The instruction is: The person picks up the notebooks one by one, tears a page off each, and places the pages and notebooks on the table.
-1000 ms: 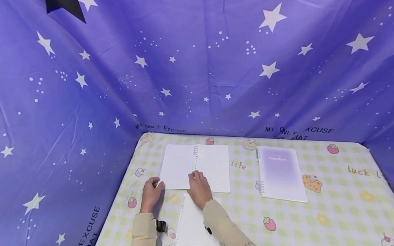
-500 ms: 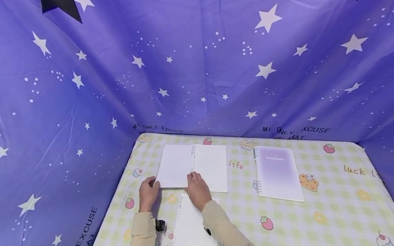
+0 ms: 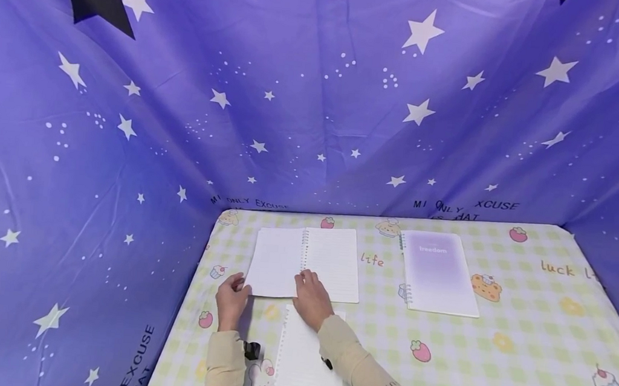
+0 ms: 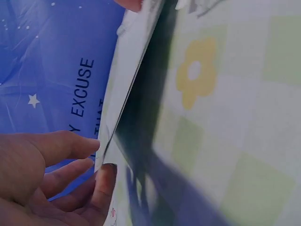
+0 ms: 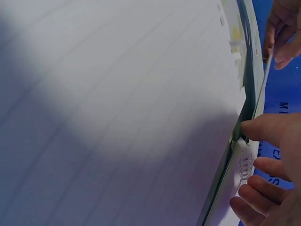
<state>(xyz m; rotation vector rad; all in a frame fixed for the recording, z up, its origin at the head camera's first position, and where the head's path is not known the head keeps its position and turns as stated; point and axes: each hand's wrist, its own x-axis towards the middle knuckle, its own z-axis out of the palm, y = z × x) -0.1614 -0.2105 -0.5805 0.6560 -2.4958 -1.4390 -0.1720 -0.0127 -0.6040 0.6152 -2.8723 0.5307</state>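
Note:
A spiral notebook (image 3: 332, 252) lies spread flat toward the back left, its left side blank white and its right side lined. At its lower left corner, my left hand (image 3: 231, 307) pinches the edge; in the left wrist view the thumb is above and a finger (image 4: 104, 188) below, with that edge raised off the cloth. My right hand (image 3: 312, 299) rests at the lower end of the ring spine (image 5: 245, 162), fingers loosely bent over it and the right page. Just below the notebook lies a loose lined sheet (image 3: 309, 362) with a punched left edge, partly under my right forearm.
A second spiral notebook (image 3: 439, 276) with a purple-white "freedom" cover lies shut to the right. All sits on a green-checked tablecloth (image 3: 492, 371) with printed pictures. Purple star-patterned curtains (image 3: 317, 96) stand behind and at both sides.
My left hand has shifted slightly left along with the corner it pinches. The right hand stays at the spine, and the sheet and second notebook lie as before.

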